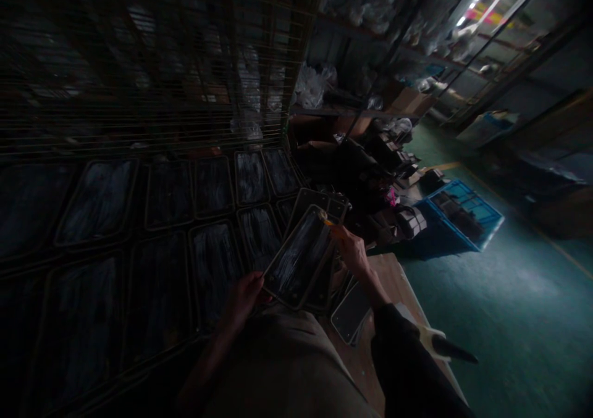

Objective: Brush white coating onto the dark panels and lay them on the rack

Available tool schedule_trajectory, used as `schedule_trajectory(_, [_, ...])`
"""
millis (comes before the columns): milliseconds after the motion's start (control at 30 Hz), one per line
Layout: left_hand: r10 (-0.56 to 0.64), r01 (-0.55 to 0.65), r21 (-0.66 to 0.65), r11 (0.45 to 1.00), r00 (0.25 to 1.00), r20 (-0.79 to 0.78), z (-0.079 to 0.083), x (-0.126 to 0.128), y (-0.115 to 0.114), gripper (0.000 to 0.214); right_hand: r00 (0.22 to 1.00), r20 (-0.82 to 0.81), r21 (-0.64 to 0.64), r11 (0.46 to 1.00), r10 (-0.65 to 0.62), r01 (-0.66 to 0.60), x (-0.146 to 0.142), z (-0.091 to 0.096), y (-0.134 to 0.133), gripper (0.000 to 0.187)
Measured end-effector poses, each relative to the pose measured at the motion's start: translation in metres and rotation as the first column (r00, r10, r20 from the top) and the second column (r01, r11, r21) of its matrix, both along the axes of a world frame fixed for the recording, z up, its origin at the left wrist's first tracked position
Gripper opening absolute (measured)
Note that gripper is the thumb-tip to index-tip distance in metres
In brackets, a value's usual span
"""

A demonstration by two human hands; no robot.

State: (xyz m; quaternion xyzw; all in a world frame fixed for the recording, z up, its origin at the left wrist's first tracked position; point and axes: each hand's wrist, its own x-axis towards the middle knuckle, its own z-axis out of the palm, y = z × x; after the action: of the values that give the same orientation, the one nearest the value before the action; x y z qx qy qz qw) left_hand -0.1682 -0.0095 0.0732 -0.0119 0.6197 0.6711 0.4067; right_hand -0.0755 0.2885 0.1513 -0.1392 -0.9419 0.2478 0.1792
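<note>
black, thin-rimmed and streaked with something pale, the shallow panel (296, 260) lies slanted between the two hands, just beyond the pale apron (287, 362). the left hand (249, 287) pinches its near left edge; the right hand (349, 248) is closed around a small orange-handled brush (328, 221), whose pale tip sits at the panel's far end. whether the bristles touch the face is too dim to tell.

judging by the lengthwise streaks, the step in hand is brushing a coating along the face. the next move calls for a firm left pinch and a light, even stroke along the panel's length.

just beyond the brush, more panels (301, 200) lie close behind the held one and could catch its rim. left of the left hand, rows of similar panels (215, 257), several streaked, crowd that side; wire mesh (185, 115) rises behind them. under the right forearm, a loose panel (351, 314) rests on a wooden board (393, 270), near a black handle (451, 347). past the right hand come dark blocks (412, 220), then a blue crate (486, 211) on the green floor (519, 300), well apart from the grip.
</note>
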Motion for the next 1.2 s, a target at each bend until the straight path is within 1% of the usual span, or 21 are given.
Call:
schedule_trajectory(100, [0.015, -0.014, -0.036, 0.999, 1.000, 0.017, 0.000, 0.001, 0.002, 0.035, 0.993, 0.049, -0.007, 0.994, 0.106, -0.106, 0.022, 0.003, -0.025, 0.027])
schedule_trajectory(167, [0.037, -0.033, -0.085, 0.996, 0.999, 0.040, 0.003, 0.001, 0.004, 0.029, 0.983, 0.091, -0.065, 0.986, 0.161, -0.155, 0.037, 0.008, -0.049, 0.026])
schedule_trajectory(233, [0.043, -0.036, -0.115, 0.993, 0.997, 0.060, 0.006, 0.001, 0.005, 0.027, 0.972, 0.137, -0.179, 0.970, 0.192, -0.166, 0.052, 0.012, -0.073, 0.026])
schedule_trajectory(300, [0.048, -0.041, -0.106, 0.994, 0.996, 0.068, 0.007, 0.002, 0.005, 0.030, 0.959, 0.184, -0.319, 0.936, 0.215, -0.148, 0.063, 0.016, -0.092, 0.026])
schedule_trajectory(367, [0.052, -0.046, -0.082, 0.996, 0.996, 0.074, 0.006, 0.002, 0.005, 0.034, 0.952, 0.203, -0.445, 0.887, 0.230, -0.120, 0.069, 0.020, -0.101, 0.027])
schedule_trajectory(433, [0.061, -0.056, -0.067, 0.996, 0.995, 0.078, 0.005, 0.003, 0.004, 0.036, 0.965, 0.173, -0.518, 0.852, 0.195, -0.080, 0.069, 0.024, -0.097, 0.029])
schedule_trajectory(467, [0.062, -0.057, -0.063, 0.996, 0.995, 0.077, 0.004, 0.004, 0.004, 0.036, 0.980, 0.138, -0.520, 0.852, 0.144, -0.052, 0.067, 0.025, -0.091, 0.030])
schedule_trajectory(533, [0.054, -0.049, -0.064, 0.997, 0.996, 0.070, 0.003, 0.005, 0.003, 0.032, 0.998, 0.065, -0.475, 0.880, 0.011, 0.021, 0.061, 0.025, -0.078, 0.031])
schedule_trajectory(567, [0.039, -0.034, -0.066, 0.997, 0.997, 0.068, 0.003, 0.005, 0.003, 0.030, 0.999, 0.042, -0.439, 0.897, -0.034, 0.049, 0.058, 0.024, -0.074, 0.031])
schedule_trajectory(600, [0.016, -0.011, -0.066, 0.998, 0.997, 0.070, 0.003, 0.005, 0.003, 0.029, 0.998, 0.033, -0.405, 0.912, -0.049, 0.058, 0.055, 0.021, -0.072, 0.030])
schedule_trajectory(633, [-0.013, 0.018, -0.069, 0.997, 0.997, 0.076, 0.003, 0.005, 0.003, 0.028, 0.999, 0.034, -0.382, 0.923, -0.039, 0.049, 0.053, 0.017, -0.074, 0.029])
schedule_trajectory(700, [-0.049, 0.055, -0.077, 0.995, 0.996, 0.076, 0.004, 0.005, 0.003, 0.029, 0.999, 0.048, -0.373, 0.928, 0.020, 0.000, 0.050, 0.009, -0.088, 0.027])
schedule_trajectory(767, [-0.055, 0.061, -0.088, 0.994, 0.996, 0.063, 0.004, 0.005, 0.003, 0.031, 0.997, 0.049, -0.398, 0.916, 0.064, -0.040, 0.049, 0.000, -0.111, 0.025])
schedule_trajectory(833, [-0.042, 0.048, -0.095, 0.994, 0.997, 0.058, 0.005, 0.006, 0.003, 0.033, 0.996, 0.057, -0.439, 0.898, 0.074, -0.042, 0.050, -0.007, -0.133, 0.024])
schedule_trajectory(933, [-0.027, 0.031, -0.044, 0.999, 0.996, 0.079, 0.005, 0.006, 0.004, 0.038, 0.993, 0.058, -0.475, 0.877, 0.106, -0.066, 0.054, -0.015, -0.153, 0.025])
schedule_trajectory(1000, [-0.011, 0.011, 0.006, 1.000, 0.997, 0.080, 0.003, 0.007, 0.005, 0.041, 0.988, 0.051, -0.483, 0.870, 0.145, -0.103, 0.060, -0.018, -0.156, 0.023])
schedule_trajectory(1067, [0.021, -0.021, 0.008, 1.000, 0.997, 0.079, 0.000, 0.007, 0.005, 0.041, 0.982, 0.048, -0.495, 0.858, 0.180, -0.133, 0.066, -0.018, -0.155, 0.022])
schedule_trajectory(1133, [0.050, -0.048, -0.022, 0.999, 0.996, 0.075, -0.005, 0.008, 0.004, 0.041, 0.977, 0.059, -0.538, 0.831, 0.206, -0.142, 0.073, -0.016, -0.152, 0.020])
schedule_trajectory(1200, [0.039, -0.037, -0.046, 0.998, 0.998, 0.044, -0.011, 0.008, 0.002, 0.039, 0.971, 0.088, -0.604, 0.787, 0.222, -0.125, 0.079, -0.012, -0.149, 0.021])
